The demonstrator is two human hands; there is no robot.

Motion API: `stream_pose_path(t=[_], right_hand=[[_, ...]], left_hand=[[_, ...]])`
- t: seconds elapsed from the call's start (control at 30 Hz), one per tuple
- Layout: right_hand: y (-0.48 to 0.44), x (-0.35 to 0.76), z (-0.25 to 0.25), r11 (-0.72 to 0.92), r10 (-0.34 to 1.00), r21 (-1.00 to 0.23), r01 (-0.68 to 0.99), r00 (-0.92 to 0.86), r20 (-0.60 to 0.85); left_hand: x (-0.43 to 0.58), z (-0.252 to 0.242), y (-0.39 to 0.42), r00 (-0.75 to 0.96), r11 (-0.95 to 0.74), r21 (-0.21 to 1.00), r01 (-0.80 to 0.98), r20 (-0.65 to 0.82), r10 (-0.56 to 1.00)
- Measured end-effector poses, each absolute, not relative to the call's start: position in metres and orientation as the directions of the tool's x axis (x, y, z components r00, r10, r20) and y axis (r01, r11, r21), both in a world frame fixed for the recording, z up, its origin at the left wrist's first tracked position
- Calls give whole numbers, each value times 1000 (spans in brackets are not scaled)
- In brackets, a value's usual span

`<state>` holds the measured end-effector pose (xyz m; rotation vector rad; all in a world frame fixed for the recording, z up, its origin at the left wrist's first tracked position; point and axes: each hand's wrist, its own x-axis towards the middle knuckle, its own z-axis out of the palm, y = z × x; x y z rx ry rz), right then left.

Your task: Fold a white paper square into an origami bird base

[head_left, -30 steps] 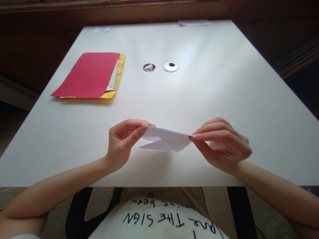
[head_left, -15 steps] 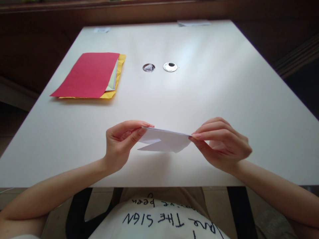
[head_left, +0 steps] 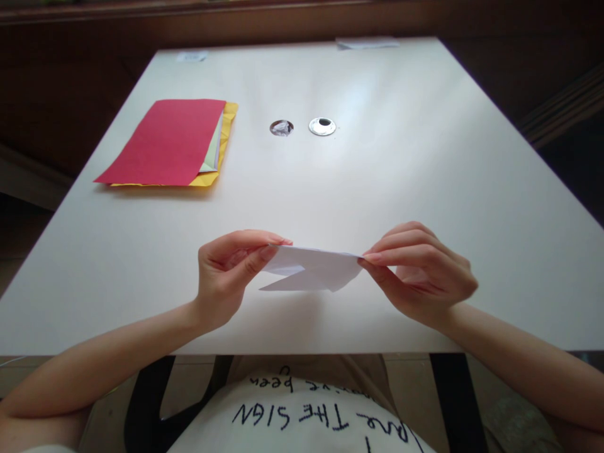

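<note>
Paper [head_left: 321, 269] pinched at both ends

Head view: on my feed I see left hand [head_left: 224, 274] and right hand [head_left: 425, 270], fingers each pinching one folded end, above bench [head_left: 425, 176] near front edge. Red sheet [head_left: 165, 141] lies back left.

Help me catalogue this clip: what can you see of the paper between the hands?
The paper is white, thin and plain on the side that shows, and looks folded. Its upper edge runs nearly straight, dipping slightly to the right; below, a pointed flap juts left, with a notch above it. The left hand pinches one end between thumb and fingers, the right hand the other. It is near the table's front edge; whether its lower edge touches the top is unclear.
</note>
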<state>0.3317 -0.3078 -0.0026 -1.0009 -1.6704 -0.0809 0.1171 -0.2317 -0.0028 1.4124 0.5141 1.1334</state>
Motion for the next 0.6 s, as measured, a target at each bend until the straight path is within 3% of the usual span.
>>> stream_pose_path(t=[0.4, 0.5, 0.6], right_hand=[[-307, 330, -2, 656, 570, -452, 604, -5, 822], [-308, 327, -3, 601, 681, -611, 514, 69, 729], [-306, 326, -6, 388, 871, -864, 320, 178, 457]], left_hand=[[118, -2, -232, 422, -187, 918, -350, 333, 843], [120, -3, -229, 384, -103, 945, -310, 224, 896], [124, -5, -225, 347, 51, 970, -238, 35, 937]])
